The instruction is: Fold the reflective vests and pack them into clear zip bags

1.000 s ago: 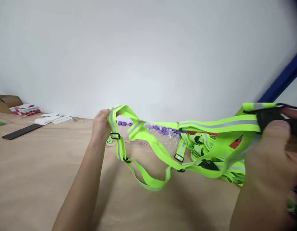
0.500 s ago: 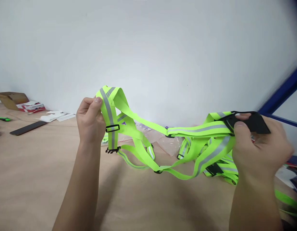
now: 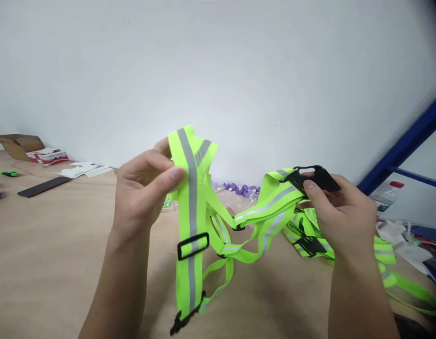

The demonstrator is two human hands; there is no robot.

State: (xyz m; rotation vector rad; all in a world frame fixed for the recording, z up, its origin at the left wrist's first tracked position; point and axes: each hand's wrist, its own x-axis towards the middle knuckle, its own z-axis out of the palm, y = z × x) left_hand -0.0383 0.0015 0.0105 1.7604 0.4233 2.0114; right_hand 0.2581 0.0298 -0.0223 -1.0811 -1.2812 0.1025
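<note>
Hands drawn closer; left hand pinches strap, right hand buckle.

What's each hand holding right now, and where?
Left hand pinches the reflective strap harness at its folded top; right hand grips its black buckle.

I see the strap harness between left hand and right hand, above the table; box far left.

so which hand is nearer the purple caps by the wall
Right. The right hand grips the black buckle just right of the purple caps; the left hand pinches the strap farther off, to their left.
</note>
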